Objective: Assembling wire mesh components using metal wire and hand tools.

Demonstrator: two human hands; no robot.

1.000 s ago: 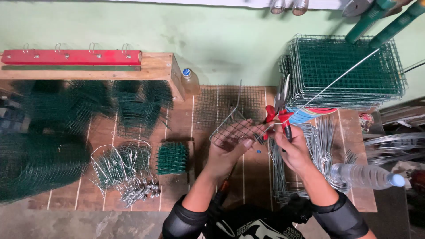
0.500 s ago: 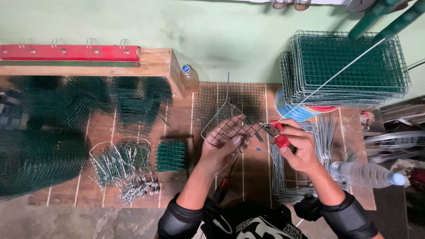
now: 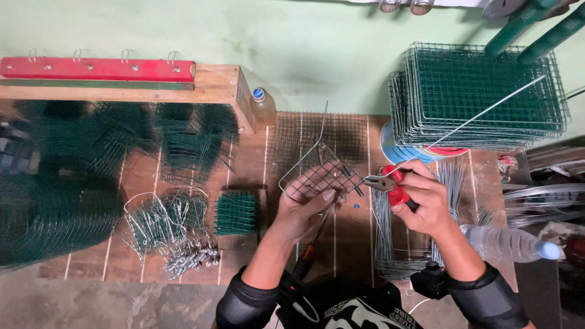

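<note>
My left hand (image 3: 308,204) holds a small square piece of grey wire mesh (image 3: 314,173) with a bent wire frame rising from it. Red-handled pliers (image 3: 390,183) are gripped in my right hand (image 3: 423,204), their jaws pointing left at the mesh's right edge. Both hands work above a wooden board (image 3: 244,164). A flat grey mesh panel (image 3: 304,134) lies on the board behind the held piece.
A tall stack of green mesh panels (image 3: 481,97) stands at the back right over a blue and red lid (image 3: 396,152). Rolled green mesh (image 3: 55,213) fills the left. Small green mesh squares (image 3: 236,213), wire hooks (image 3: 164,216), metal clips (image 3: 189,259) and a plastic bottle (image 3: 509,244) lie nearby.
The pliers have come down from upright to level and now point left at the mesh. My left hand has tilted the mesh piece and drawn it slightly nearer.
</note>
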